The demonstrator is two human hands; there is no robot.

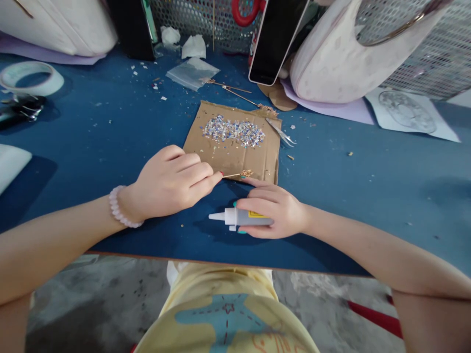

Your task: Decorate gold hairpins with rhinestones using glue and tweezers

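My left hand is closed at the left front of a cardboard piece, its fingertips pinching the end of a thin gold hairpin-like stick. The decorated gold head of that stick lies by the cardboard's front edge. My right hand grips a glue bottle with a white nozzle pointing left, held just above the table. Its index finger reaches out to touch or nearly touch the gold head. Small shiny blue, white and silver rhinestones are heaped on the cardboard. Tweezers rest on its right edge.
More gold sticks lie behind the cardboard, near a clear plastic bag. A phone leans at the back beside a white handbag. Tape lies at left, a printed sheet at right.
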